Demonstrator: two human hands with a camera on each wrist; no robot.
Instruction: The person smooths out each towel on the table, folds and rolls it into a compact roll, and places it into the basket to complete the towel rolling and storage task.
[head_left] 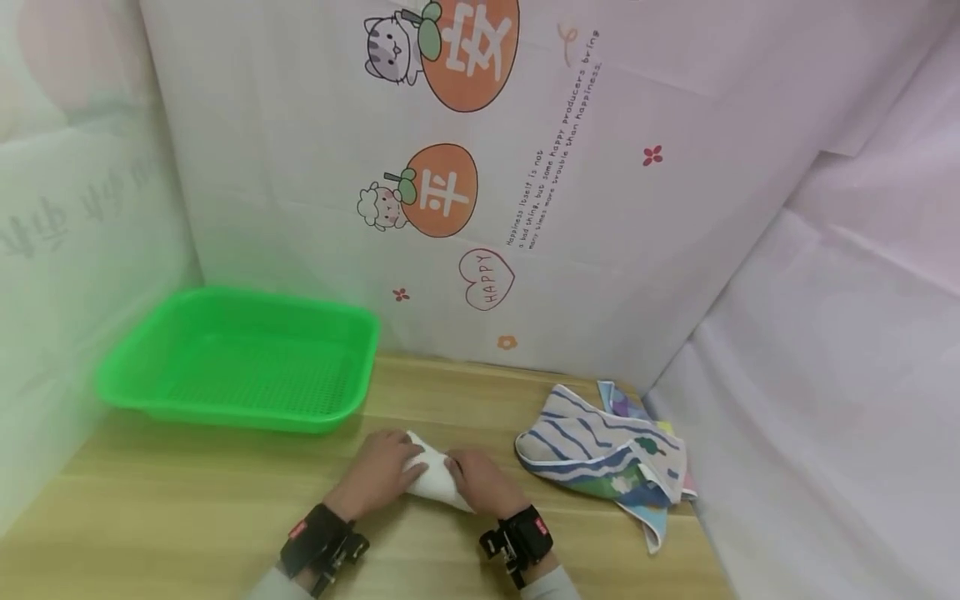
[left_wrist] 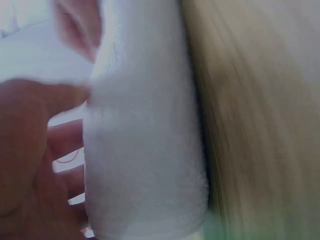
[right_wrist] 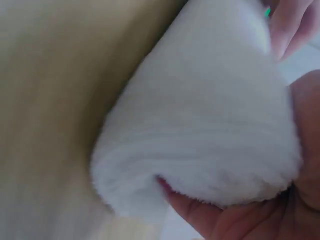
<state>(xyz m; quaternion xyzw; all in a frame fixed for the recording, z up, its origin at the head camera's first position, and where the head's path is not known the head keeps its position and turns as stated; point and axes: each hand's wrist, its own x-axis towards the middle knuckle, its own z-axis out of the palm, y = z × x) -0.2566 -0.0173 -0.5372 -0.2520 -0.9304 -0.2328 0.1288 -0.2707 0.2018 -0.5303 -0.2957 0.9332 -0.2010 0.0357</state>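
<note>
Two hands meet on one small white towel at the near middle of the wooden table. Furthest left sits a green tray, against the back wall and well apart from the hands, with bare wood between. Next comes the left hand, fingers curled over the towel's left end; its wrist view shows them wrapped along the rolled white cloth. Just beside it the right hand grips the right end, and its wrist view shows the thumb tucked under a thick fold. Further right lies a heap of striped and patterned cloths, near the right hand but not touching it.

I judge that the soft roll could spring open or sag if either grip loosens, since only the fingers hold its shape. A wide sweep rightward could snag the heap, which sits close to the draped side wall. Open room lies leftward and toward the near edge.
</note>
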